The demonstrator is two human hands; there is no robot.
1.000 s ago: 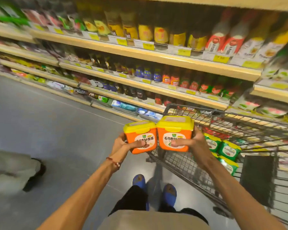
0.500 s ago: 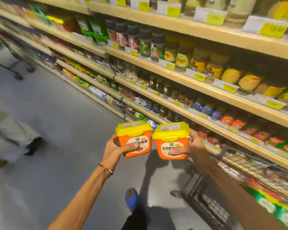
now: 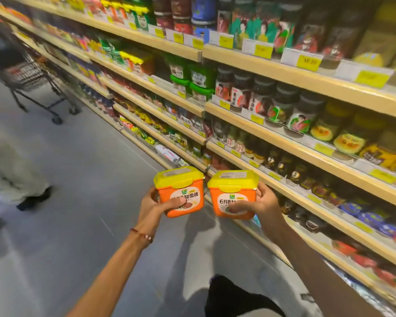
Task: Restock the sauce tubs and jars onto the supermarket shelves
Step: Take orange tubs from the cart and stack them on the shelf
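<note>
A: Here, read from left to right, which step is shown?

B: At far left a trolley [image 3: 30, 76] and a bystander's legs [image 3: 9, 170] are seen, blurred, in the aisle. Next, the left hand [image 3: 154, 202] is wrapped round an orange, yellow-lidded sauce tub [image 3: 180, 191], with the thumb laid across its label. Just beside it, a second tub [image 3: 232, 194] of the same kind is gripped by the right hand [image 3: 264, 201], thumb on the front, fingers hidden behind. Both are held upright in mid-air, in front of the shelves [image 3: 284, 143] and apart from them; neither is yet placed.

A: So the carrying step is judged to be in hand. What is called for next?

B: The matching stock must be located. Some yellow-lidded packs [image 3: 135, 60] are made out on an upper shelf, left of the green-lidded tubs [image 3: 193, 83], though a firm match is prevented by blur. If it is confirmed, a free gap is to be chosen and the tubs raised and set down one at a time, labels outward.
</note>
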